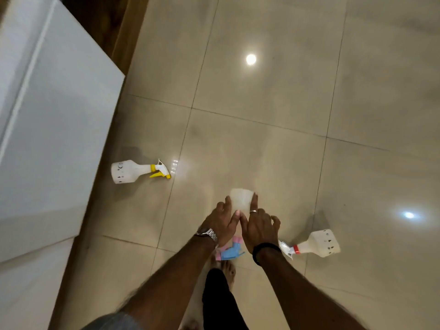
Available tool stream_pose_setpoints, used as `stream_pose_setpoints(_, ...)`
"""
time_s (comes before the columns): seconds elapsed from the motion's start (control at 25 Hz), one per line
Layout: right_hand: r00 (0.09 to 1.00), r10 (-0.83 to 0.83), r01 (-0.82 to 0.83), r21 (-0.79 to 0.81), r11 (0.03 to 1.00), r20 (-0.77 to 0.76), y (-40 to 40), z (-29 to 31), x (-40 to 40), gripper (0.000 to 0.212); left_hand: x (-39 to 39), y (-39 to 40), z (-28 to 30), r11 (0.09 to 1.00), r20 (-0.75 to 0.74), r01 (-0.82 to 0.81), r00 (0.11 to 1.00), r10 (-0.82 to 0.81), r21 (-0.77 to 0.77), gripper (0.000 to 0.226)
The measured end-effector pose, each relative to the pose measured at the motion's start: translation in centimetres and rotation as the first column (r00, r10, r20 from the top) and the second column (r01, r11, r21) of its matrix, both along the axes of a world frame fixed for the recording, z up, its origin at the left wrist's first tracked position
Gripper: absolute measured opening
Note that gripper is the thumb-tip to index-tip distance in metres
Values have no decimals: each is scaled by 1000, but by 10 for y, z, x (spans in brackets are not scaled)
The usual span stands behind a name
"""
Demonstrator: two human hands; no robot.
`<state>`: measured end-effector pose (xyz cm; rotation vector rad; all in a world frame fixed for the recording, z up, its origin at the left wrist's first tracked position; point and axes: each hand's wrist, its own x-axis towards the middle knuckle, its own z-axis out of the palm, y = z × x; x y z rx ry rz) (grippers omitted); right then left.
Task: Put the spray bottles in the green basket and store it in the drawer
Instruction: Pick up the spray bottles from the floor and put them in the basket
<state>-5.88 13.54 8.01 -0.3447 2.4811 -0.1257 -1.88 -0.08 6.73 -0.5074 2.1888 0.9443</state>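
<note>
Three white spray bottles show on the glossy tiled floor. One with a yellow trigger (133, 171) lies on its side at the left. One with a red collar (316, 244) lies at the right. The third, with a blue and pink trigger (241, 200), is between my hands: my left hand (222, 223) and my right hand (258, 226) press on its two sides, its body pointing away from me. No green basket or drawer is in view.
A white cabinet or counter (47, 115) fills the left side, with a brown wooden strip (123, 32) along its far edge. My bare feet and a dark trouser leg (219, 294) show below my hands. Ceiling lights glare off the beige tiles (285, 103).
</note>
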Motion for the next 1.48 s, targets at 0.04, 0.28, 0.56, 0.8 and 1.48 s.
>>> stream_pose_setpoints(0.04, 997, 71, -71, 22, 997, 3, -5, 22, -4, 67, 1, -8, 20, 1000, 14, 11, 1000, -11, -10, 70)
stream_pose_setpoints(0.28, 904, 398, -380, -137, 915, 156, -55, 128, -26, 52, 33, -86, 124, 985, 169, -158, 975, 144, 71, 63)
stream_pose_setpoints(0.56, 566, 774, -710, -311, 633, 283, -147, 227, 41, 77, 140, -178, 230, 652, 600, -715, 645, 473, 255, 56)
stream_pose_setpoints(0.8, 619, 778, -712, -342, 613, 105, -249, 279, 157, 71, 277, -232, 298, 316, 653, -871, 492, 576, 376, 50)
stream_pose_setpoints(1.48, 287, 956, -758, -625, 188, -60, -470, 328, 530, 45, 668, -274, 346, -181, -394, -979, -129, 910, -97, 42)
